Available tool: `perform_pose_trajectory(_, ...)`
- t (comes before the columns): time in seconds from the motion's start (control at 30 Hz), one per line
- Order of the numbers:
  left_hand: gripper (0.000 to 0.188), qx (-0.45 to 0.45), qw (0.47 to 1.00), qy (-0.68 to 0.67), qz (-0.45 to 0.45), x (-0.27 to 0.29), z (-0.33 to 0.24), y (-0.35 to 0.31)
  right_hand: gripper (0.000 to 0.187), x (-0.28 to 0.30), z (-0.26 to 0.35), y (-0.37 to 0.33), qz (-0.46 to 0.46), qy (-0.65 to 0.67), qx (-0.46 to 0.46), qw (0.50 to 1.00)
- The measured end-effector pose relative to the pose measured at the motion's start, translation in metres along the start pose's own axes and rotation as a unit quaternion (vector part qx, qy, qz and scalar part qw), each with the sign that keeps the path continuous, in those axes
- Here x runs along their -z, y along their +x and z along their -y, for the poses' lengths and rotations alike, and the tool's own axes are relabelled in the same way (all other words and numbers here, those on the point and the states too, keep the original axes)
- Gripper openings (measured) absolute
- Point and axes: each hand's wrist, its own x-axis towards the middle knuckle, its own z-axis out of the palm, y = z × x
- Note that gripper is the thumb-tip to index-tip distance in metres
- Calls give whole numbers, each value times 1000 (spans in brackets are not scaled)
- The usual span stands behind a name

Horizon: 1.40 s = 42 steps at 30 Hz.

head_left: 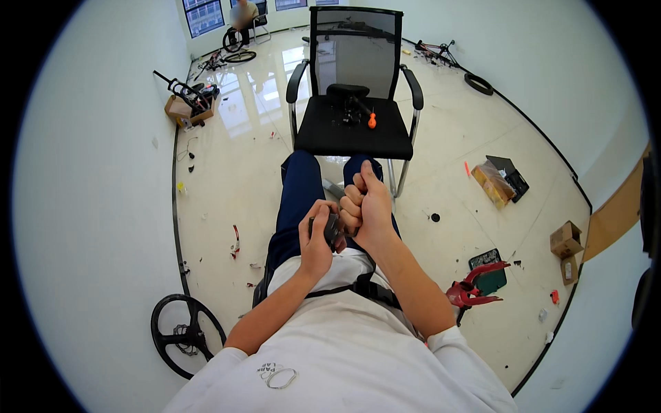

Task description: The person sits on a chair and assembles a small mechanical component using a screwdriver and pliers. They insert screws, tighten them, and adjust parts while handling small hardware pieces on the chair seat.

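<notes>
My left hand (315,241) is closed around a small dark part (331,228), held above my lap. It looks black and blocky, but its exact kind does not show. Right beside it my right hand (368,206) makes a fist with the thumb pointing up and away from me. Whatever that fist may hold is hidden by the curled fingers. In front of my knees, a black chair (323,141) carries a bicycle saddle (348,90), some small black parts and an orange-handled screwdriver (372,121).
On the floor to my left lies a black spoked wheel (195,330). At my right are a red forked frame piece (474,292), a green tool case (490,279), a yellow box (494,184) and cardboard boxes (566,239). Another person (242,15) sits far off near bicycle wheels.
</notes>
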Motion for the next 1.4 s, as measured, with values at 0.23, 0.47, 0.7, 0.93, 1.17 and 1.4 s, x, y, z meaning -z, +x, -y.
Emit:
perform_pose_trajectory(0.23, 34, 35, 999, -10, -28, -6, -5, 0, 48, -6, 1, -1, 10, -87, 56, 995)
perform_pose_trajectory(0.47, 25, -83, 985, 145, -52, -2, -2, -1, 48, -9, 1, -4, -27, -77, 43, 996)
perform_pose_trajectory(0.7, 32, -74, 991, 107, -24, 4, 7, 1, 49, -10, -12, -6, -10, -152, 166, 974)
perform_pose_trajectory(0.93, 33, 0, 999, 37, 11, 3, -1, 0, 49, -8, -22, 1, -46, -254, 303, 918)
perform_pose_trajectory(1.17, 35, 36, 998, 32, 29, 4, 0, 5, 46, 3, -22, 12, -54, -278, 331, 900)
perform_pose_trajectory(1.4, 33, 77, 995, 58, -14, 5, 32, 9, 42, 42, -29, 37, -94, -326, 325, 883)
